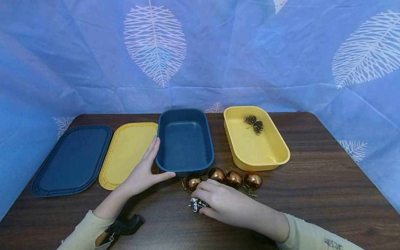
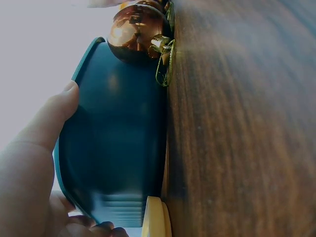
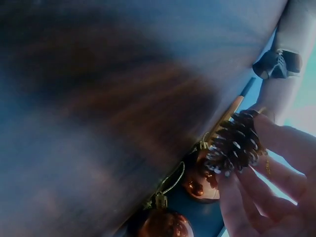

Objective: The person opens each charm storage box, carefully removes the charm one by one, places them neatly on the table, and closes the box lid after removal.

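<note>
Seemingly sorting, right hand (image 1: 217, 199) is pinching a cone (image 3: 234, 140), perhaps needing one-o'clock lifting, left hand (image 1: 144, 173) splaying against a tub (image 1: 185, 142).

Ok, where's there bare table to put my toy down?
The widest bare patch of table is right of the yellow tub; a smaller one lies between the forearms. It's crowded in front of the blue tub and yellow one: four shiny balls, the right grip, its pinecone.
</note>
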`<state>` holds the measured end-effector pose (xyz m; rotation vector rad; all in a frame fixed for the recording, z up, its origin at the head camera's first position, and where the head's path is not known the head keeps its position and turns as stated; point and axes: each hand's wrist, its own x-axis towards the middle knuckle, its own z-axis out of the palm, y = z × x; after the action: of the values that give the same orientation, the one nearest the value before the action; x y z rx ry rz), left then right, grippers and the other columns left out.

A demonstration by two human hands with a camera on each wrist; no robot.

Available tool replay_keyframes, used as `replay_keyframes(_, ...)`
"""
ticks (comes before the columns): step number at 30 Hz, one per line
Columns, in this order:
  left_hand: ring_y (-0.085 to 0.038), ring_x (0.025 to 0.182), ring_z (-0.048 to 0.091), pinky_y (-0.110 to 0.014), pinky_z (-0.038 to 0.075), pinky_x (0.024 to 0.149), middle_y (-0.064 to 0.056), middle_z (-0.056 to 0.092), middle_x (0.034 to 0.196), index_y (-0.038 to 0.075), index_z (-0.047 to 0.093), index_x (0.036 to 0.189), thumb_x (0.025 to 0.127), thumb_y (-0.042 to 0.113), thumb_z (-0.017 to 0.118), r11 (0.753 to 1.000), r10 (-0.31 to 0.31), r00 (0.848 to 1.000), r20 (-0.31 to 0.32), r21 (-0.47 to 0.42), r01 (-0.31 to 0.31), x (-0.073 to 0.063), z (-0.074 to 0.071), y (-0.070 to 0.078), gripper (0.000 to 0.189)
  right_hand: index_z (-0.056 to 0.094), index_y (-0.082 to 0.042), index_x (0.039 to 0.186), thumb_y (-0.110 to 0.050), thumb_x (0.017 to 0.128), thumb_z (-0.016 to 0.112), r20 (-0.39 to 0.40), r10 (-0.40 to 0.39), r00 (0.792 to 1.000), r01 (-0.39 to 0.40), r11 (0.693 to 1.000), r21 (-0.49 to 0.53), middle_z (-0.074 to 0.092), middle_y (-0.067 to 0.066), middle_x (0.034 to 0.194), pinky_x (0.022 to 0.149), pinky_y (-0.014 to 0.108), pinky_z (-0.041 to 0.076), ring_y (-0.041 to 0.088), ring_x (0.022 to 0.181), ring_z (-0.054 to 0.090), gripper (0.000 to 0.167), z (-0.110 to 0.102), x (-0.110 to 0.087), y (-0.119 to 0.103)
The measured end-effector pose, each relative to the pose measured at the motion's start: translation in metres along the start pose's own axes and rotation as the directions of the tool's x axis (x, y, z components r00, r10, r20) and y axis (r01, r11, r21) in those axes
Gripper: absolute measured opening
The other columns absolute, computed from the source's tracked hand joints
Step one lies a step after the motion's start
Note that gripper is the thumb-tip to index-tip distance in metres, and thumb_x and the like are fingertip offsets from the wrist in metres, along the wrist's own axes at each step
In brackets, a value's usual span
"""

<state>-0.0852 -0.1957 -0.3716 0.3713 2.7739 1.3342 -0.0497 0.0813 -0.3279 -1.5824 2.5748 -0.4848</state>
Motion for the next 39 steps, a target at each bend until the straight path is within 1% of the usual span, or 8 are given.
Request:
replay_keyframes(4,-0.023,0.144,-0.001,-0.06,0.018,0.108,0.008,-0.01,0.158,0.021,-0.003,0.154,0.076,0.051,0.076,1.0,0.0,1.0,-0.002,-0.001,0.0,0.0,0.0,0.0,0.115,0.064,-0.015,0.112,-0.023,0.088,0.071,-0.014,-0.027,1.0,0.026,0.999,-0.045,0.057,-0.008,0.107,0.087,0.019,0.044,0.005,0.099,0.05,0.026,0.003,0.001,0.0)
replay_keyframes(10,-0.023,0.144,0.0,-0.06,0.018,0.108,0.007,-0.01,0.158,0.02,-0.002,0.155,0.076,0.051,0.076,1.0,0.001,1.0,-0.004,0.002,-0.001,0.0,0.0,0.0,0.115,0.064,-0.015,0.112,-0.024,0.088,0.07,0.012,-0.017,1.0,0.018,0.998,-0.06,0.057,-0.008,0.106,0.085,0.018,0.044,0.005,0.097,0.051,0.026,0.003,0.001,0.0)
replay_keyframes(16,-0.023,0.144,-0.001,-0.06,0.018,0.108,0.007,-0.009,0.158,0.021,-0.003,0.154,0.076,0.051,0.076,1.0,-0.001,1.0,-0.002,-0.003,0.001,0.0,0.0,0.0,0.115,0.064,-0.014,0.111,-0.024,0.089,0.069,0.019,-0.022,1.0,0.024,0.998,-0.057,0.056,-0.008,0.105,0.084,0.018,0.044,0.005,0.096,0.051,0.024,0.003,0.001,0.001)
replay_keyframes(21,-0.023,0.144,-0.001,-0.061,0.018,0.108,0.004,-0.009,0.159,0.02,-0.002,0.155,0.076,0.051,0.076,1.0,0.0,1.0,-0.004,-0.009,0.0,0.0,0.0,0.0,0.115,0.064,-0.014,0.112,-0.023,0.089,0.069,0.031,-0.021,0.999,0.023,0.998,-0.056,0.056,-0.007,0.106,0.085,0.018,0.044,0.005,0.097,0.051,0.025,0.003,0.001,0.001)
replay_keyframes(26,-0.023,0.144,-0.001,-0.06,0.017,0.108,0.007,-0.009,0.158,0.02,-0.003,0.155,0.076,0.051,0.076,1.0,0.003,1.0,-0.002,-0.008,-0.003,0.0,0.0,0.0,0.115,0.064,-0.014,0.113,-0.021,0.087,0.071,0.024,-0.029,0.999,0.031,0.998,-0.056,0.056,-0.007,0.107,0.085,0.018,0.044,0.005,0.098,0.051,0.027,0.003,0.0,0.002)
replay_keyframes(32,-0.022,0.144,-0.001,-0.059,0.017,0.109,0.007,-0.009,0.158,0.019,-0.002,0.155,0.077,0.05,0.076,1.0,0.001,1.0,-0.001,-0.011,-0.001,0.0,0.0,0.0,0.115,0.064,-0.014,0.114,-0.021,0.086,0.072,0.028,-0.032,0.999,0.034,0.997,-0.069,0.057,-0.007,0.109,0.085,0.018,0.044,0.006,0.099,0.051,0.03,0.002,-0.001,0.002)
replay_keyframes(36,-0.022,0.144,-0.001,-0.059,0.017,0.109,0.007,-0.009,0.158,0.019,-0.002,0.155,0.076,0.05,0.077,1.0,0.003,1.0,-0.002,-0.006,-0.003,0.0,0.0,0.0,0.115,0.063,-0.012,0.116,-0.02,0.086,0.073,0.015,-0.02,1.0,0.021,0.999,-0.026,0.056,-0.005,0.111,0.086,0.018,0.044,0.007,0.101,0.052,0.032,-0.005,-0.003,0.002)
replay_keyframes(39,-0.023,0.144,-0.001,-0.059,0.017,0.109,0.007,-0.01,0.158,0.02,-0.003,0.155,0.077,0.05,0.077,1.0,0.002,1.0,-0.002,-0.005,-0.002,0.001,0.0,0.0,0.115,0.063,-0.011,0.118,-0.02,0.087,0.072,-0.004,0.02,1.0,-0.02,1.0,0.024,0.057,-0.004,0.113,0.087,0.021,0.046,0.008,0.104,0.052,0.033,-0.017,-0.004,0.006)
